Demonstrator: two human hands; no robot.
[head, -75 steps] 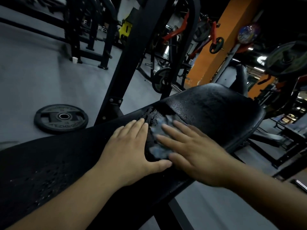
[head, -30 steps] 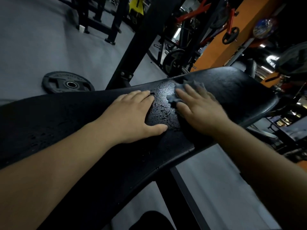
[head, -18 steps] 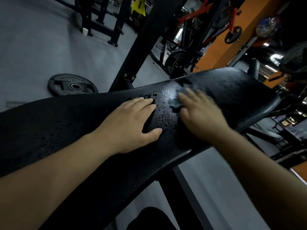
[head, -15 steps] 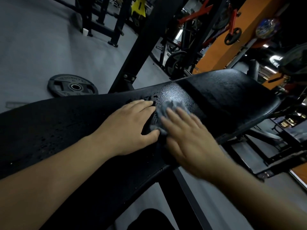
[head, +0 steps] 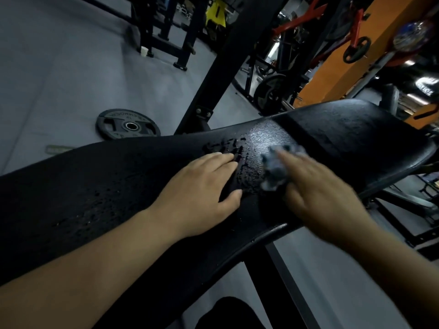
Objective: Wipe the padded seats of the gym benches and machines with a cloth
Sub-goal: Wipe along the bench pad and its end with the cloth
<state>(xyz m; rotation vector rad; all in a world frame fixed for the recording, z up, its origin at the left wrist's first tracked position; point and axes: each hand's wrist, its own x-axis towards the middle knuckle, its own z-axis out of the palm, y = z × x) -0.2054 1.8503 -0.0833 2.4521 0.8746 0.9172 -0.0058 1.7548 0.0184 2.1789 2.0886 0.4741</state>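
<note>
The right hand (head: 318, 195), fingers outstretched though blurred, is pressing a crumpled grey-blue cloth (head: 275, 168) onto the wet black padded bench (head: 356, 138), midway between its long edges. The left hand (head: 202, 193) is lying open beside it. Soft and light, the cloth is probably bunching easily under a flat palm.

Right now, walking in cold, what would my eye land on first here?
The long black padded bench seat stretches across the middle, beaded with water droplets near its centre. Two bare hands are on it: the left hand lies flat on the pad, and just right of it the right hand presses a crumpled grey-blue cloth onto the seat. Behind, at left, a round black weight plate lies on the grey floor.
</note>
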